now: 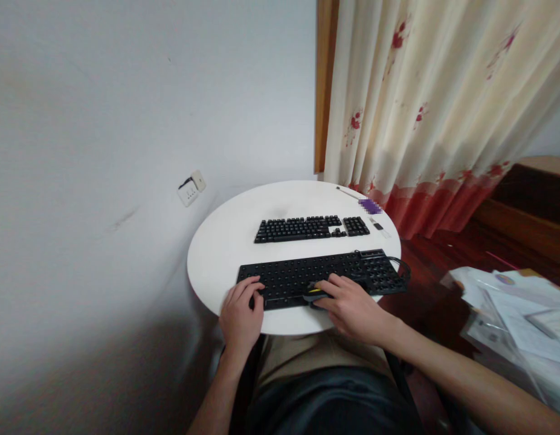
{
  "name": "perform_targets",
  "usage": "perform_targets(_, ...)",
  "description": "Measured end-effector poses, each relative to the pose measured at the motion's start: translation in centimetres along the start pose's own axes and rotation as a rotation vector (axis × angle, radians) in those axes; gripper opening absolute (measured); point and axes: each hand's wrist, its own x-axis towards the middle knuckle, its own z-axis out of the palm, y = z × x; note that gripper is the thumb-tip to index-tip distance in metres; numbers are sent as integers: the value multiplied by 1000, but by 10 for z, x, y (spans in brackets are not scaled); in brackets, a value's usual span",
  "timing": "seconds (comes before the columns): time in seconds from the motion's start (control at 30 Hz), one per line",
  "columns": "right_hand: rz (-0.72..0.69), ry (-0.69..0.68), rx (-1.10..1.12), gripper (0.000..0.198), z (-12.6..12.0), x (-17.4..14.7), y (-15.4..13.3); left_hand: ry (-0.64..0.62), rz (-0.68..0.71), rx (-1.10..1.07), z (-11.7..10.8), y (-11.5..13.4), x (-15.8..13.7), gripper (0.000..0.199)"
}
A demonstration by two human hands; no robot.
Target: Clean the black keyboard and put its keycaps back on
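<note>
White round bench (216, 257) by wall (102, 121), near keyboard (302, 272) lying long axis left-right, left hand (242, 308) half-open on its left end, right hand (350, 305) pinching yellow-marked tool (313, 291) over its near edge.

So I've got a long black keyboard (298, 275), a small yellow-streaked dark tool (313, 290), round white table (220, 241) and red-flowered cream fabric curtain (420, 78).
</note>
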Motion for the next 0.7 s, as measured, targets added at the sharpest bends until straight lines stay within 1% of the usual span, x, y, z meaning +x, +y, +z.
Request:
perform_targets(0.1,170,-1,-30,16,-3,-12,12,-6,-1,-2,0,0,0,22)
perform_targets(0.2,321,23,-57,19,-10,-23,27,6,-5,7,0,1,1,21)
perform_targets(0.3,405,112,-63,23,-13,-24,30,14,3,12,0,1,2,21)
perform_targets(0.37,399,173,-45,28,-10,-17,26,14,9,14,1,0,2,21)
perform_targets(0.4,366,182,-29,31,-7,-13,23,12,12,15,1,-1,2,21)
perform_targets(0.5,196,117,32,39,1,-2,17,5,18,17,2,-4,1,21)
perform_targets(0.53,173,93,41,39,2,-1,19,2,21,17,2,-4,1,20)
perform_targets(0.57,187,79,39,36,2,-1,22,0,24,16,1,-4,1,20)
perform_targets(0.6,233,78,25,33,1,-2,26,-2,26,15,1,-4,1,20)
perform_targets(0.7,431,120,-59,27,-6,-5,43,6,19,17,1,-3,1,21)
